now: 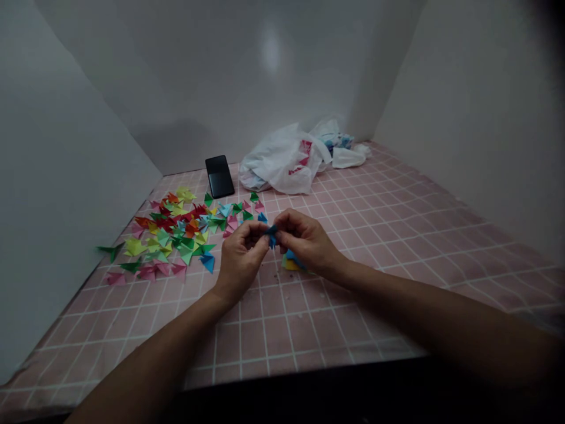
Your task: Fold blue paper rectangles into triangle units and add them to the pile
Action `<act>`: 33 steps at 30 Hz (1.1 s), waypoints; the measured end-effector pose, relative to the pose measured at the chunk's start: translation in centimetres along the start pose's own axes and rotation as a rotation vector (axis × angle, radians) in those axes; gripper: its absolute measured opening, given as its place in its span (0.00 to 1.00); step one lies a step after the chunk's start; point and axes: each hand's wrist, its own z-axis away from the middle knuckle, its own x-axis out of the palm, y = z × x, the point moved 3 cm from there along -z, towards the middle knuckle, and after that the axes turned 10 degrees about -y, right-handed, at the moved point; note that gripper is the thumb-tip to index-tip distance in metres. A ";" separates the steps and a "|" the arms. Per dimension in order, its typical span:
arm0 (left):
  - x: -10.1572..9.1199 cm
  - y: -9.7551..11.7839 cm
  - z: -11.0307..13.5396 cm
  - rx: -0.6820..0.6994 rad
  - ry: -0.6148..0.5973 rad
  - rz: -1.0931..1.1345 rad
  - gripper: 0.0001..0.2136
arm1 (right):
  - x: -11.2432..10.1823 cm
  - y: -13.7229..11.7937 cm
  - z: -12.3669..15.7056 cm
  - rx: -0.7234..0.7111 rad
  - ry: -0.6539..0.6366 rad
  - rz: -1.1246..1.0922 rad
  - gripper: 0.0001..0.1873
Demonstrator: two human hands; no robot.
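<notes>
A small blue origami crane (272,235) is pinched between my two hands, above the table. My left hand (242,256) holds its left side between thumb and fingers. On its other side, my right hand (306,240) grips it the same way. The fingers cover much of the folded paper. Beneath my right hand lie some flat paper squares (291,264), yellow and blue, partly hidden. To the left spreads a pile of folded paper cranes (176,227) in red, green, yellow, pink and blue. One blue crane (207,261) sits near my left hand.
A black phone (219,176) leans behind the cranes near the back wall (185,88). Crumpled white plastic bags (282,159) lie to its right. A pink checked cloth (397,224) covers the table, with side walls left and right. Its front edge is close to my forearms.
</notes>
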 end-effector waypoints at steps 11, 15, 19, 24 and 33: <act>-0.2 1.0 0.0 0.025 -0.041 0.086 0.02 | -0.2 -0.5 0.0 -0.071 -0.014 -0.010 0.03; -0.3 0.8 -0.1 0.030 -0.036 0.052 0.03 | -0.1 -0.6 0.1 -0.092 -0.029 0.046 0.02; -0.5 0.4 -0.1 0.087 0.038 -0.002 0.05 | 0.0 -0.7 0.2 -0.082 -0.021 -0.009 0.05; -0.4 0.7 0.3 0.169 0.069 -0.146 0.05 | 0.0 -0.8 0.4 -0.020 -0.020 0.091 0.08; -0.3 0.5 0.2 0.108 0.021 -0.176 0.03 | 0.0 -1.4 0.7 -0.173 0.073 0.419 0.06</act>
